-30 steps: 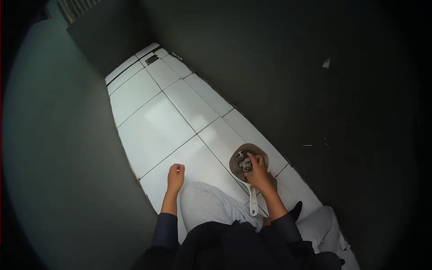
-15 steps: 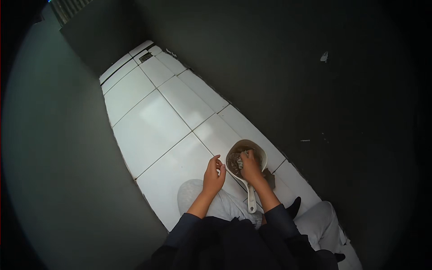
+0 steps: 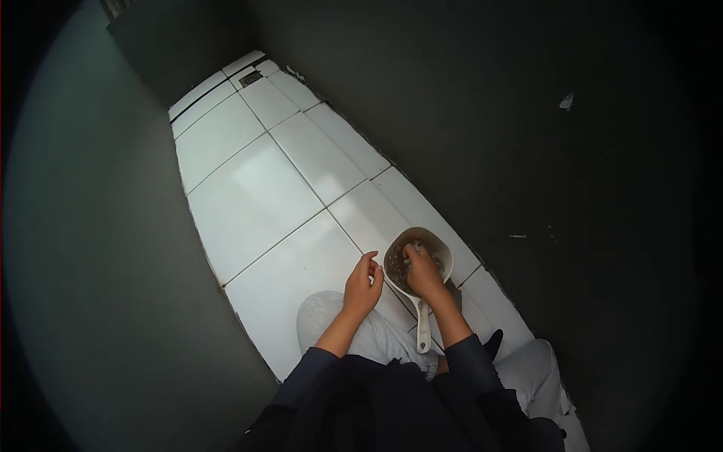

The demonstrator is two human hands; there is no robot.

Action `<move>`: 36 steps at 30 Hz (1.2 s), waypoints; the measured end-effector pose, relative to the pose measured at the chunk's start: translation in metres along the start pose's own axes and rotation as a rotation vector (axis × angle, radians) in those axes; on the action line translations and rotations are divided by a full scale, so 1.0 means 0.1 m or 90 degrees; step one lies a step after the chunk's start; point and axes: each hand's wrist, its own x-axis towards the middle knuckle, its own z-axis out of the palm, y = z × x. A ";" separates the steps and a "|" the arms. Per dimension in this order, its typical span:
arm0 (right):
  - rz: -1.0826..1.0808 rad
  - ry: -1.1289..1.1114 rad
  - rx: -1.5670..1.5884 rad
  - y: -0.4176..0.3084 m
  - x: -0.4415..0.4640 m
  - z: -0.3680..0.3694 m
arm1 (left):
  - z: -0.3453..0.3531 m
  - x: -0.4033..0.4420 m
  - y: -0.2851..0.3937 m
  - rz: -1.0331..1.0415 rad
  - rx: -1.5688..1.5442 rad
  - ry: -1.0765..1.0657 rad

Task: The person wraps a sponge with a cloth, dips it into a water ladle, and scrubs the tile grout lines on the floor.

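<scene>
A light-coloured dipper (image 3: 444, 251) with a long handle stands on the white tiled floor (image 3: 260, 184), its handle toward my body. Inside it are dark contents with greyish bits, too small to make out. My right hand (image 3: 423, 273) reaches down into the dipper with its fingers bent together around something that I cannot make out. Just left of the dipper's rim, my left hand (image 3: 364, 282) is held with its fingers curved and apart, and nothing shows in it. A brown flat piece (image 3: 455, 294) lies partly hidden beside the dipper, under my right forearm.
My bent legs in grey trousers (image 3: 325, 316) lie on both sides near the dipper. Dark grey walls (image 3: 527, 173) border the tiles left and right. A small drain (image 3: 251, 78) is set in the far tiles.
My left hand has moved right, from over the tiles to beside the dipper, and its fingers have spread. My right hand has stayed in the dipper, its fingers shifting among the contents.
</scene>
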 end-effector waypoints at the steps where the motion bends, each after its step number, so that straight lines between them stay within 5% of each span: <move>1: -0.012 0.006 -0.017 0.01 0.00 0.03 | 0.00 0.00 0.00 -0.002 0.002 0.005; 14: 0.077 -0.011 -0.145 -0.33 0.03 -0.18 | 0.01 0.01 0.00 -0.029 -0.015 -0.004; 20: -0.073 0.104 -0.155 -0.13 0.01 -0.04 | -0.02 0.02 0.07 -0.034 0.000 -0.009; 26: 0.002 -0.051 -0.116 -0.17 -0.03 -0.16 | -0.02 0.02 0.08 -0.037 -0.004 -0.013; 32: -0.042 -0.005 0.077 -0.16 -0.03 -0.27 | 0.00 0.02 0.05 -0.030 -0.011 -0.008; 34: 0.028 -0.015 0.399 -0.25 -0.01 -0.34 | 0.00 0.03 0.04 -0.037 -0.006 -0.004; 36: 0.001 0.028 0.338 -0.22 0.03 -0.35 | 0.01 0.03 0.04 -0.035 -0.011 -0.002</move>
